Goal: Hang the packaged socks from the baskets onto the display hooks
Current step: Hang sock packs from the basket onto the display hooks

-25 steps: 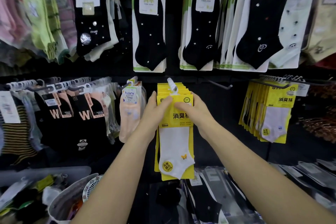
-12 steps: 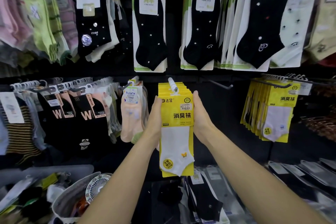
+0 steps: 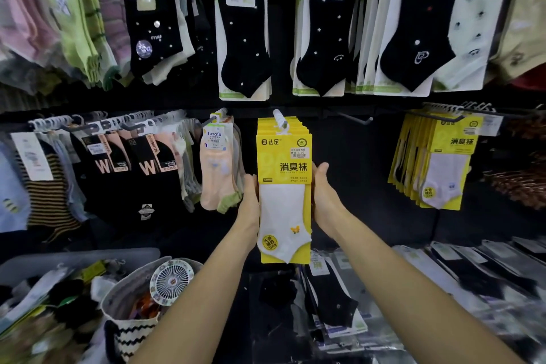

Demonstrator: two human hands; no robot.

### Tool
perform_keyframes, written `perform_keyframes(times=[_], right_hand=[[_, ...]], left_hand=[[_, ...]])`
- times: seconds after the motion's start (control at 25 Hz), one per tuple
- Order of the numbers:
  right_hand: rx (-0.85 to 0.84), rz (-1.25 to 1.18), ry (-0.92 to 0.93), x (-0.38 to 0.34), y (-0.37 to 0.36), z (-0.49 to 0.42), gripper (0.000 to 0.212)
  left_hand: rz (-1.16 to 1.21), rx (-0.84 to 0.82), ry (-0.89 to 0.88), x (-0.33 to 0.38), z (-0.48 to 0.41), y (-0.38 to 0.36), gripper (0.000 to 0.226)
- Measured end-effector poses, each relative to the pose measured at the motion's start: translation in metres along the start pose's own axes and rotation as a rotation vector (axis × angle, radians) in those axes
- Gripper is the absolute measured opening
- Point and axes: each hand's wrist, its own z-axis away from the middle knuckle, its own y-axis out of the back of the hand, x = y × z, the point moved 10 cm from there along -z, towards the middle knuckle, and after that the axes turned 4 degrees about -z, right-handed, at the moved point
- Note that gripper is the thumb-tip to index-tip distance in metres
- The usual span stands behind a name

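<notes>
Two hands are bracketing a stack of yellow sock packs (image 3: 283,174) that is hanging from a white-tipped display hook (image 3: 279,119) at the centre of the lower rail. The left hand (image 3: 250,204) is lying flat against the left edge of the stack, fingers extended upward. The right hand (image 3: 324,201) is pressing the right edge in the same way, palm inward, fingers straight and slightly spread. Neither hand is curling around the packs; both are resting open against the sides, touching the card edges. The front pack is showing a white ankle sock with a small butterfly mark and a round yellow sticker near the toe.

Just left of the stack, peach socks with a TuYaYa label (image 3: 217,168) are hanging on a neighbouring hook. Further left, black socks with a W mark (image 3: 141,174) are filling the rail. To the right, well apart, a second group of yellow packs (image 3: 443,162) is hanging from another hook. Above, black dotted socks on white cards (image 3: 245,29) are occupying the upper row.

At lower left, a fabric basket with a zigzag band (image 3: 130,325) is holding a small round fan (image 3: 171,281) and mixed items. More packaged socks (image 3: 334,298) are lying flat below the hands.
</notes>
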Motion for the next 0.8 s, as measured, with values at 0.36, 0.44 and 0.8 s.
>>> perform_keyframes(times=[0.36,0.44,0.8], right_hand=[[-0.054,0.211,-0.151,0.162,0.092,0.115,0.056],[-0.061,0.319,-0.222,0.21,0.114,0.148,0.049],[-0.019,0.517,-0.709,0.406,0.212,0.277,0.042]], left_hand=[[-0.172,0.32,0.26,-0.164,0.103,0.065,0.054],[-0.238,0.261,0.353,-0.216,0.136,0.059,0.047],[-0.895,-0.183,0.464,-0.418,0.245,0.052,0.031]])
